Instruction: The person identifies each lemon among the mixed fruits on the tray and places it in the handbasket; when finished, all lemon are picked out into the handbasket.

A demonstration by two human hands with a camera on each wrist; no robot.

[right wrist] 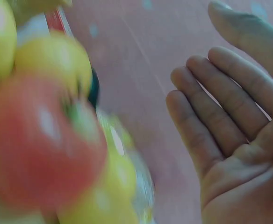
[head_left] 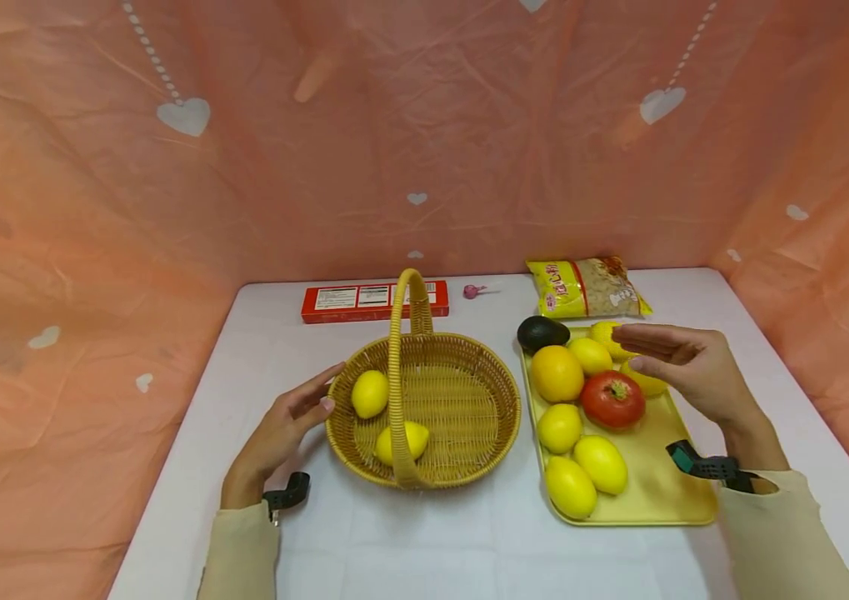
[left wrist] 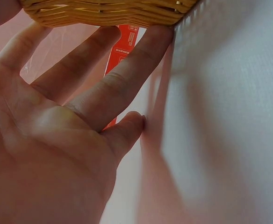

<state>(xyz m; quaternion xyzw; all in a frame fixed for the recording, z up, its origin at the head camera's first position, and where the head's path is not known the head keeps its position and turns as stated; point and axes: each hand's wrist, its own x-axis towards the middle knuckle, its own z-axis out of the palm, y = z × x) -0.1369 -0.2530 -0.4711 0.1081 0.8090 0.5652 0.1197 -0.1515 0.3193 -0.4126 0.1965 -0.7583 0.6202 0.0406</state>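
R grip (head_left: 682, 362) open over tray lemons (head_left: 591, 355)

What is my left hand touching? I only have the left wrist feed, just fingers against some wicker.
Observer: The left hand rests open against the outer rim of a handled wicker basket, fingertips on its left side.
Operator: Anything inside the basket?
Observer: Two lemons, both in its left half.
Operator: Where is my right hand?
Observer: The right hand hovers open, palm down, over the far end of a yellow tray, above a tomato and more lemons; it holds nothing.
Operator: What else is on that tray?
Observer: An orange and an avocado at the far left corner.
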